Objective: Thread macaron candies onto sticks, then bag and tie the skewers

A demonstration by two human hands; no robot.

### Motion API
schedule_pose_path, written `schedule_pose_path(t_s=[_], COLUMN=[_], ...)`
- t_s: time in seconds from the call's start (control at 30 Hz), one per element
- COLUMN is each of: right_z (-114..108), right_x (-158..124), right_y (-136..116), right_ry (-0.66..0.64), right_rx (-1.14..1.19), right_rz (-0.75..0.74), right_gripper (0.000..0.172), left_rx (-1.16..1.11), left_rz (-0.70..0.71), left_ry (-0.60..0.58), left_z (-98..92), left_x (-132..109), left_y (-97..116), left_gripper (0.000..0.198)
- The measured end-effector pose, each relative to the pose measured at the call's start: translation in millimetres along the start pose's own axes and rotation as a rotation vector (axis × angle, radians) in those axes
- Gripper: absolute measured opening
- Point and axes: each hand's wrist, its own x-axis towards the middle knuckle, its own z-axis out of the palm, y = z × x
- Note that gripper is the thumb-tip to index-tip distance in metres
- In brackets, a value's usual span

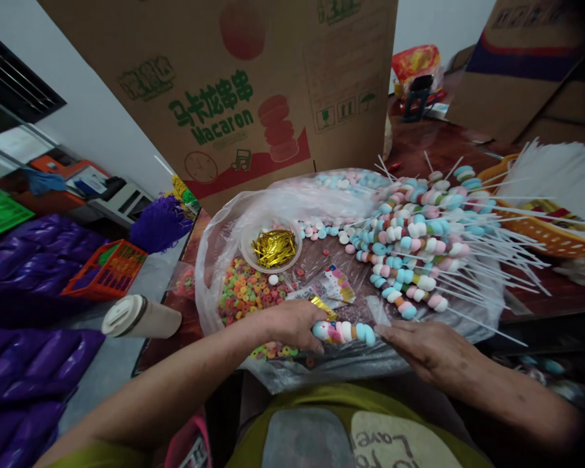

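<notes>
My left hand point(302, 324) is closed on the wrapped end of a marshmallow skewer point(348, 333), where a gold tie point(323, 307) shows at the fingers. At the skewer's other end lies my right hand point(426, 348), its fingers stretched out and close together beside the blue marshmallow. Just behind are printed wrappers point(331, 286) on the plastic sheet. A round tub point(246, 250) holds gold ties, with coloured cereal rings point(248, 292) in front of it. Many marshmallow skewers point(414, 240) are piled to the right, their white sticks pointing right.
A large cardboard box point(273, 84) stands at the back. An orange basket point(556, 234) of white sticks is at the right. A lidded cup point(146, 316) stands at the table's left edge, near purple packages point(24, 273) and an orange crate point(110, 273).
</notes>
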Motion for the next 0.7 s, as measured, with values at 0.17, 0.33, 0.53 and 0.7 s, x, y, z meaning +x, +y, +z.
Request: schedule_pose_path(t_s=[0.17,0.33,0.53,0.7], right_z=[-16,-21,-17,-15], right_x=[7,10,7,2], right_y=[0,-1,11,15], right_ry=[-0.112,-0.055,0.103,0.108], right_rx=[0.229,0.295,-0.109,-0.291], right_rz=[0.031,0.063,-0.084,-0.148], right_gripper=[0.024,0.027,0.033,0.049], left_rx=[0.460,0.329,-0.168,-0.582], left_rz=[0.002,-0.020,0.146,0.254], left_ry=[0.340,0.330,0.187,0.374], left_z=[16.8,15.7,14.8,27.1], left_x=[-1,-4,-6,-2], left_y=[4,2,-2,-9], left_gripper=[0.016,0.035,0.048,0.044])
